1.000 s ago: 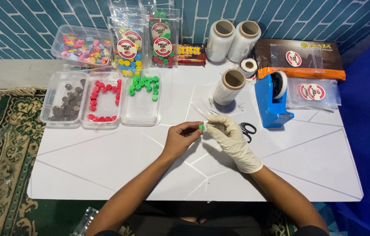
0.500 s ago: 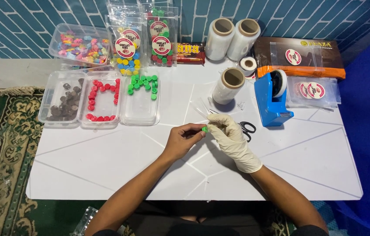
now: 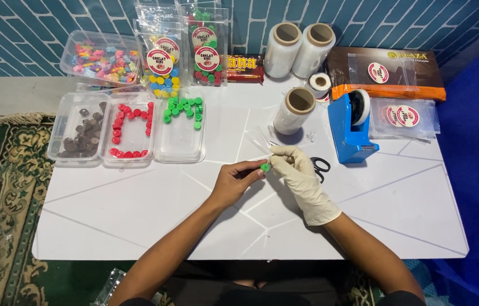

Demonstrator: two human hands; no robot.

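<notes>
Pinched one green candy between bare left hand and gloved right hand; filled pouches stood behind, green candy tray mostly emptied.

A home packing corner, floor-level: a low white table sits on a patterned green rug, a blue brick-pattern wall behind it, with candy trays, wrap rolls and a blue tape dispenser on top.

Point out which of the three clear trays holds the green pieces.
The rightmost tray, nearest the hands. Green pieces sit along its far end. The middle tray holds red ones and the left tray dark brown ones.
</notes>
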